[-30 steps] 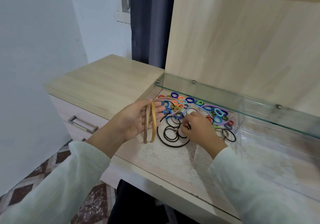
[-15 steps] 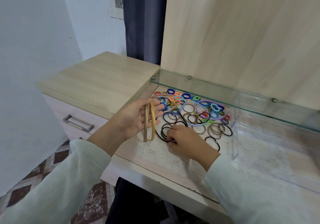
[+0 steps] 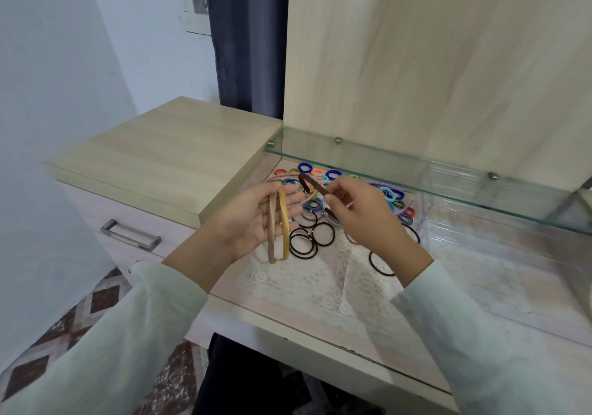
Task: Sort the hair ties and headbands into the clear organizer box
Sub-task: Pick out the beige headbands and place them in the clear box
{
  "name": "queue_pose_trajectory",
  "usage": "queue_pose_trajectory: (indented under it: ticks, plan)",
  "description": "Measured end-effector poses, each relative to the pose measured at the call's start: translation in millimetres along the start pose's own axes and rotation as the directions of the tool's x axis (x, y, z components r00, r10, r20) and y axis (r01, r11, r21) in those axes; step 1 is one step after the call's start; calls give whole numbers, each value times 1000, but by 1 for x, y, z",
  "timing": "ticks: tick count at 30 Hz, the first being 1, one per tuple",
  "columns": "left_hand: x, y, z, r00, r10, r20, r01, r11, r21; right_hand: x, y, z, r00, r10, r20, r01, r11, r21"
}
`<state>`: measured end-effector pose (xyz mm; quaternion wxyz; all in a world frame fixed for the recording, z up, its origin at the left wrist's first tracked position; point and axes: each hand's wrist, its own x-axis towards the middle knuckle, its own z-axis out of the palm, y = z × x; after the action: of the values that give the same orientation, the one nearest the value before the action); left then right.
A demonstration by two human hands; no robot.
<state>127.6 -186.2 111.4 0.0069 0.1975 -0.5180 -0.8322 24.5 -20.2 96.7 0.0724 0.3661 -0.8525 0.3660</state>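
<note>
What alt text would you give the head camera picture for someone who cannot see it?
A person's right hand pinches a dark brown headband above a desk, while the left hand, palm up, carries a tan headband and a yellow headband. Black and coloured hair ties lie scattered beneath, beside a clear organizer box.

1. Beige headband [image 3: 271, 228] is satin tan; yellow headband [image 3: 284, 222] is golden.
2. Brown headband [image 3: 312, 185] is very dark, almost black.
3. Thin hair ties [image 3: 323, 234] are black; small hair ties [image 3: 305, 168] are blue, orange, teal, green and red.
4. Lace mat [image 3: 320, 283] is white with a flowery openwork pattern.
5. Sleeves [image 3: 128, 334] are pale mint-white; curtain [image 3: 250, 46] is dark navy.
6. Floor tiles [image 3: 102, 302] show brown and cream diamonds; dresser [image 3: 166, 145] is light wood grain.
</note>
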Motion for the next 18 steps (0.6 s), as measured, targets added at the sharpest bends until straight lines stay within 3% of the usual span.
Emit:
queue_pose_trajectory:
  ticks: [4,9,18]
  plan:
    - [7,-4,5,1000,-4,12,4,1000,-15,7,-7,-14,982,181,-43,-162,944,287]
    - [13,-7,14,1000,-11,23,13,998,-61,9,-18,-23,939,332,91,-327,775,540]
    - [17,-9,21,1000,-12,7,12,996,-83,7,-22,-20,888,399,229,-450,648,615]
